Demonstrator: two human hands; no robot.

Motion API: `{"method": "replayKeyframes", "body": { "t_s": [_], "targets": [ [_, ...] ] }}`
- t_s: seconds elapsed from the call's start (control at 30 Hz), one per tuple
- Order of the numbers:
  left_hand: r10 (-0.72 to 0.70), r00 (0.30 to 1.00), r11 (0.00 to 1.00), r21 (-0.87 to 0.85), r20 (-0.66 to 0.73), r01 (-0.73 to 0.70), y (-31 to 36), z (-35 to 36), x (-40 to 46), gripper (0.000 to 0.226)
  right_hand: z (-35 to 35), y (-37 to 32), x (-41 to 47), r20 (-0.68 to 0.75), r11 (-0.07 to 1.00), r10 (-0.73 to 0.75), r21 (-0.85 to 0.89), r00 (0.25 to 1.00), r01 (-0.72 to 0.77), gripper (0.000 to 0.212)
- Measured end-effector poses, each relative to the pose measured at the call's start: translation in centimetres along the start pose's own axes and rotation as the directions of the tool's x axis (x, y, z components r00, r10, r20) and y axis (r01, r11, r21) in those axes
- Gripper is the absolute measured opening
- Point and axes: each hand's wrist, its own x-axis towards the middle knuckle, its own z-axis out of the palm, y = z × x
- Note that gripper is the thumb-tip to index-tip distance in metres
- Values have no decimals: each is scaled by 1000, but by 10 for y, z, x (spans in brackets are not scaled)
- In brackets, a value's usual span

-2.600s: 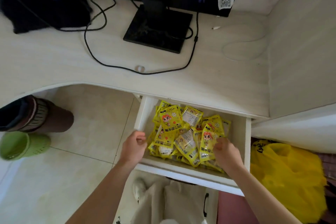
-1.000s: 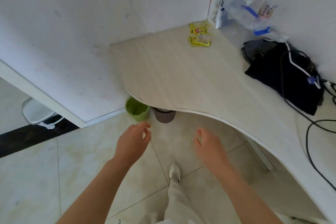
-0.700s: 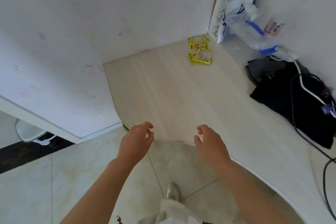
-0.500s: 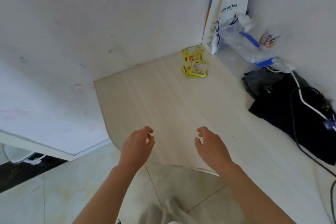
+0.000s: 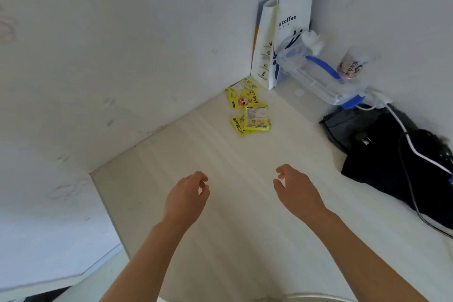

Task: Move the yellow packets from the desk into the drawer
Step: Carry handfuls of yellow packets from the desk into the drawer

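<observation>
- Pale wood-grain desk point(image 5: 220, 203) fills a corner between two white walls.
- Yellow packets point(image 5: 248, 109): small overlapping cluster at the desk's far corner, just beside a white paper bag point(image 5: 282, 39) standing against the wall.
- Left hand point(image 5: 187, 197) and right hand point(image 5: 295, 190): both empty, fingers loosely curled, above mid-desk, well apart from the packets.
- Black bag point(image 5: 392, 154): along the right edge, cables across it.

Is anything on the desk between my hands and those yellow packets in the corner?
Nothing visible. Bare desk lies between the left hand, the right hand and the yellow packets. The paper bag and plastic container stand beyond them; the black bag lies off right.
</observation>
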Motion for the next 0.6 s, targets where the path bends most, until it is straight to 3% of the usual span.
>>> {"method": "replayKeyframes", "body": {
  "t_s": [0.6],
  "targets": [
    [34, 980, 991, 118, 198, -58, 52, 33, 200, 26, -20, 7, 188, 141, 992, 123, 17, 982, -127, 35]
  ]
}}
